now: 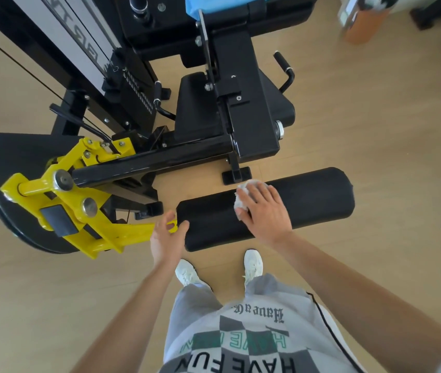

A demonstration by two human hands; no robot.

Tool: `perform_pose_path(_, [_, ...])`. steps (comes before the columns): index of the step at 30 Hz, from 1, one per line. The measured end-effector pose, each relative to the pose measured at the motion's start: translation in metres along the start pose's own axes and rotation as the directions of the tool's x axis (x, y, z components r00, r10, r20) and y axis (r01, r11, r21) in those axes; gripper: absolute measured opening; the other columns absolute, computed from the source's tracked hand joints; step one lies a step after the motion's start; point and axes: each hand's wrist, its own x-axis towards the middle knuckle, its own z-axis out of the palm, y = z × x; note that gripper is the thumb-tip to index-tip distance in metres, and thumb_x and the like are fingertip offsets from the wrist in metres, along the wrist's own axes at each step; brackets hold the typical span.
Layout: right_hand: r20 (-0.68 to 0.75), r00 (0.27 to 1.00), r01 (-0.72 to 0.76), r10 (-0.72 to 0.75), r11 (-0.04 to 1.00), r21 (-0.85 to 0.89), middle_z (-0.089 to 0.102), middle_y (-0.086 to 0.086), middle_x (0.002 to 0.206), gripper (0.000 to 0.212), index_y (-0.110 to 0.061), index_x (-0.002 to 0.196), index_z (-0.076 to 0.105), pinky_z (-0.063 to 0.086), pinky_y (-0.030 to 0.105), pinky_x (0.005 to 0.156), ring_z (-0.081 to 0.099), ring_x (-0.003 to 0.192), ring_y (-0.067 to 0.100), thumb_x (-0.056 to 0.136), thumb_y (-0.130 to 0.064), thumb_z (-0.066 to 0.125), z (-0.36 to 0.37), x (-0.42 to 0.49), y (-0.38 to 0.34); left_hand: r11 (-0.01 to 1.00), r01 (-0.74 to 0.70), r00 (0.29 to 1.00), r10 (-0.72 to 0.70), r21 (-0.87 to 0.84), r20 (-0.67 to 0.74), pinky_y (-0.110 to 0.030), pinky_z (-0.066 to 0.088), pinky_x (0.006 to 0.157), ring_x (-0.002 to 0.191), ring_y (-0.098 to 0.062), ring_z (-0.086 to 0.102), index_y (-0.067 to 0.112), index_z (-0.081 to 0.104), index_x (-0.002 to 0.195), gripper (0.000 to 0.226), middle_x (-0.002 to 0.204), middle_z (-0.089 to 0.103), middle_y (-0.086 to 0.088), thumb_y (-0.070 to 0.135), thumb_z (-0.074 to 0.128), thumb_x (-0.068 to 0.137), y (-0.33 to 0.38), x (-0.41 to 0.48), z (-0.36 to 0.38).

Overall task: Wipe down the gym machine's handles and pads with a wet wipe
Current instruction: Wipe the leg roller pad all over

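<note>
A black cylindrical roller pad (316, 200) of the gym machine lies across the middle of the view, just above my feet. My right hand (263, 211) presses a crumpled white wet wipe (242, 200) flat against the pad's top, fingers fairly straight. My left hand (166, 238) cups the pad's left end with relaxed fingers, its thumb on the pad's edge. Two black handles (283, 63) (158, 95) flank the black seat pad (189, 103) farther up.
A yellow pivot arm (79, 200) juts out at left over a black curved plate (12, 184). A blue wipe pack (222, 4) rests on the machine at the top. An orange object (364, 20) stands at the upper right. Wooden floor surrounds the machine.
</note>
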Motion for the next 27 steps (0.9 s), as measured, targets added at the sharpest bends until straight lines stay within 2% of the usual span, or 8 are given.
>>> perform_pose_path(3, [-0.016,0.996,-0.082,0.082,0.996,0.021,0.042,0.005,0.155,0.056,-0.026,0.153,0.033,0.023,0.047,0.124,0.029,0.149,0.029,0.105,-0.051,0.021,-0.005,-0.007,0.019,0.998,0.006,0.999,-0.009,0.066,0.038,-0.041,0.051,0.101,0.129,-0.021,0.054,0.019,0.045,0.152,0.07,0.144,0.053,-0.001,0.038,0.074,0.091,0.011,0.013,0.012])
perform_pose_path(8, [-0.015,0.992,-0.126,0.127,0.992,0.031,0.044,0.006,0.153,0.055,-0.021,0.15,0.036,0.022,0.052,0.123,0.03,0.149,0.032,0.104,-0.046,0.022,-0.003,-0.006,0.007,0.971,-0.072,0.997,0.069,0.229,0.02,-0.048,0.047,0.109,0.138,-0.029,0.045,0.014,0.041,0.155,0.072,0.152,0.045,-0.007,0.037,0.071,0.093,0.009,0.001,0.023])
perform_pose_path(10, [0.002,0.996,-0.094,0.094,0.995,0.026,0.044,0.006,0.154,0.052,-0.019,0.151,0.035,0.021,0.053,0.124,0.03,0.149,0.032,0.105,-0.042,0.028,0.0,-0.002,-0.005,0.973,-0.082,0.997,0.082,0.218,0.009,-0.047,0.051,0.105,0.133,-0.027,0.05,0.014,0.044,0.153,0.071,0.149,0.047,-0.005,0.034,0.074,0.092,0.007,-0.003,0.02])
perform_pose_path(15, [0.082,0.996,0.032,-0.034,0.999,0.036,0.042,0.008,0.156,0.051,-0.02,0.153,0.033,0.019,0.054,0.124,0.031,0.149,0.033,0.105,-0.036,0.039,0.003,0.013,-0.038,0.985,-0.069,0.998,0.068,0.159,0.01,-0.039,0.055,0.086,0.1,-0.016,0.057,0.02,0.051,0.144,0.062,0.138,0.051,0.002,0.024,0.077,0.087,0.002,-0.011,0.011])
perform_pose_path(18, [0.135,0.981,0.134,-0.141,0.989,0.057,0.042,0.009,0.156,0.053,-0.019,0.153,0.031,0.02,0.056,0.122,0.031,0.149,0.035,0.104,-0.035,0.042,0.007,0.023,-0.061,0.99,-0.073,0.997,0.072,0.12,0.014,-0.04,0.057,0.084,0.098,-0.017,0.062,0.023,0.054,0.138,0.058,0.135,0.052,0.004,0.016,0.076,0.086,-0.002,-0.014,0.009])
perform_pose_path(21, [0.195,0.952,0.23,-0.234,0.972,0.045,0.029,0.008,0.164,0.06,-0.019,0.158,0.025,0.015,0.057,0.123,0.022,0.152,0.035,0.104,-0.037,0.045,0.012,0.032,-0.092,0.994,-0.066,0.998,0.066,0.082,0.01,-0.036,0.056,0.079,0.096,-0.017,0.066,0.024,0.056,0.131,0.052,0.132,0.055,0.003,0.01,0.074,0.085,-0.005,-0.015,0.007])
perform_pose_path(24, [0.227,0.928,0.294,-0.295,0.955,0.041,0.019,0.007,0.168,0.068,-0.019,0.16,0.018,0.011,0.056,0.124,0.014,0.155,0.035,0.102,-0.035,0.051,0.013,0.036,-0.108,0.997,-0.058,0.998,0.057,0.049,0.021,-0.022,0.051,0.071,0.099,-0.016,0.066,0.021,0.056,0.132,0.05,0.132,0.055,0.003,0.006,0.073,0.088,-0.008,-0.015,0.004])
perform_pose_path(27, [0.193,0.929,0.32,-0.317,0.947,0.015,0.019,0.008,0.168,0.065,-0.019,0.161,0.013,0.011,0.052,0.126,0.012,0.156,0.032,0.106,-0.036,0.044,0.015,0.029,-0.097,0.999,-0.031,0.999,0.031,0.01,0.009,-0.011,0.044,0.064,0.096,-0.011,0.066,0.022,0.058,0.13,0.048,0.129,0.058,0.004,0.002,0.071,0.088,-0.009,-0.015,0.003])
